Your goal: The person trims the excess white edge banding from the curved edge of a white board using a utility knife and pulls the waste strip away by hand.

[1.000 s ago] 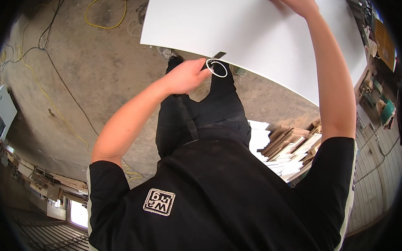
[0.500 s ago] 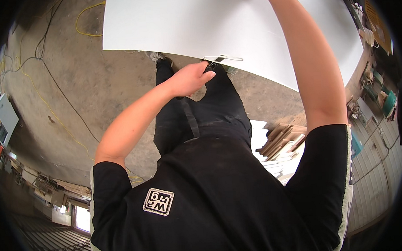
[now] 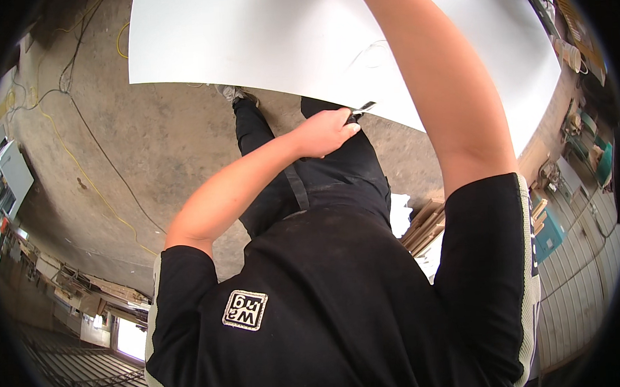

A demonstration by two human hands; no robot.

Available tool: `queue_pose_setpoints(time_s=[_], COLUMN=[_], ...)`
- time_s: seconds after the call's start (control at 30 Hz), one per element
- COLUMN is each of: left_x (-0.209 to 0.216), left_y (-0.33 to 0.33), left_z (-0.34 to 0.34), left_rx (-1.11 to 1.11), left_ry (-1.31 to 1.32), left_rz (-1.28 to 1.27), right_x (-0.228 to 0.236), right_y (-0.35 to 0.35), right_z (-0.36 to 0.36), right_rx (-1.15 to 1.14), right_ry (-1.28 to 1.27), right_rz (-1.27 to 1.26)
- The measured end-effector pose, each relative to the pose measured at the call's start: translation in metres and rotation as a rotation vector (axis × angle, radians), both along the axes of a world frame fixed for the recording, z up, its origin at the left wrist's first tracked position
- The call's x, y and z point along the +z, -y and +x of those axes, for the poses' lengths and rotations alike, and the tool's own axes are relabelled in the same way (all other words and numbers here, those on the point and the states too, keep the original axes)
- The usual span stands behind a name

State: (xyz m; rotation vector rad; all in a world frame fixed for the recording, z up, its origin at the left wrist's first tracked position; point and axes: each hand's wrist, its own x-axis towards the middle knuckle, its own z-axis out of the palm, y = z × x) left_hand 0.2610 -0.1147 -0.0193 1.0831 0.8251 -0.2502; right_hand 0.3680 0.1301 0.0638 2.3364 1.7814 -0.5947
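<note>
A large white sheet [image 3: 248, 37] spreads across the upper part of the view, its near edge just beyond my legs. My left hand [image 3: 323, 133] is closed round a small hand tool [image 3: 363, 109] with a dark, flat tip, held at that edge. Its exact kind is hard to make out. On the sheet lies a thin, pale curled strip [image 3: 371, 47]. My right arm [image 3: 433, 84] stretches over the sheet to the top of the picture, where the hand is almost wholly cut off and its fingers are hidden.
Concrete floor [image 3: 136, 173] lies to the left, crossed by a yellow cord [image 3: 66, 152] and dark cables [image 3: 96, 127]. Wooden strips [image 3: 422, 230] are stacked by my right side. Tools and a teal box [image 3: 548, 235] stand at the far right.
My left hand has moved right along the sheet's edge with the tool. The sheet and my right arm have shifted left in view. The pale strip now curls farther onto the sheet.
</note>
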Motion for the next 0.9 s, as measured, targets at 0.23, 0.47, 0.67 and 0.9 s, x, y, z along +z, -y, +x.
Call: queue_pose_setpoints(time_s=[0.23, 0.47, 0.67, 0.9], left_x=[0.003, 0.010, 0.009, 0.009], left_y=[0.007, 0.008, -0.002, -0.005], left_z=[0.019, -0.007, 0.022, 0.032], left_rx=[0.036, 0.214, 0.016, -0.077], left_ry=[0.004, -0.089, -0.048, -0.061], left_rz=[-0.058, -0.180, -0.082, -0.054], right_x=[-0.018, -0.037, -0.047, -0.051], right_y=[0.012, 0.100, 0.128, 0.123], right_z=[0.051, 0.275, 0.334, 0.333], right_rx=[0.234, 0.249, 0.150, 0.168], right_ry=[0.008, 0.058, 0.162, 0.161], right_rz=[0.114, 0.014, -0.095, -0.060])
